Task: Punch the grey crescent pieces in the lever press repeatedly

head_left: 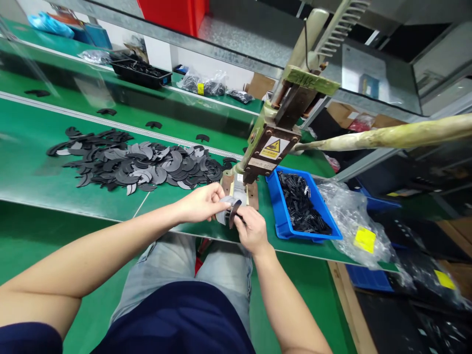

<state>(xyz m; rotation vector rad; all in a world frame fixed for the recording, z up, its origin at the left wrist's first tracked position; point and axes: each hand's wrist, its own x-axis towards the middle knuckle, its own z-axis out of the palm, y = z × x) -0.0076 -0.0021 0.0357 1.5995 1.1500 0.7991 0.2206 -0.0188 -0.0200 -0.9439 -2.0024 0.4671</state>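
Observation:
Both hands meet at the table's front edge, just before the base of a hand press point(271, 145). My left hand point(202, 202) is closed, pinching a grey curved plastic piece point(221, 216) by its upper end. In my right hand point(253, 227), a dark curved plastic piece point(234, 212) is gripped between thumb and fingers, tilted on edge and overlapping the grey one. Whether the two pieces touch or are joined, I cannot tell. Left of the press spreads a loose heap of similar curved pieces point(158, 164), black and grey.
A blue bin point(276, 223) of small black parts stands right of the press, beside a clear plastic bag point(346, 216). The press's long lever point(391, 135) reaches out to the right. Several curved pieces lie on the green strip behind, near a black tray point(142, 78).

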